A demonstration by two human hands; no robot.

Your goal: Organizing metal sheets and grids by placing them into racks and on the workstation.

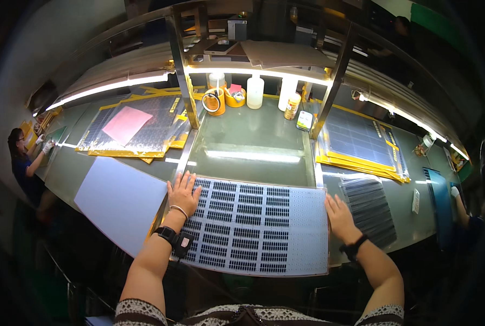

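Note:
In front of me on the bench lies a flat pale-blue panel (307, 239), patterned with rows of dark slotted blocks on its left and fine dots on its right. My left hand (183, 196) rests on its far left corner, fingers spread and lying flat. At the panel's right edge is my right hand (340, 217), fingers stretched out with the tips by the border; whether it presses on the edge I cannot tell. Left of the panel is a plain pale sheet (120, 195). Dark striped sheets (368, 209) lie just beyond my right hand.
Yellow-edged dark panels are stacked at left (161, 122) and right (356, 136), a pink sheet (127, 125) on the left stack. Tape rolls (214, 102), a white bottle (255, 92) and a small canister (292, 106) stand behind. Metal posts (183, 76) hold lit shelves. People work at both sides.

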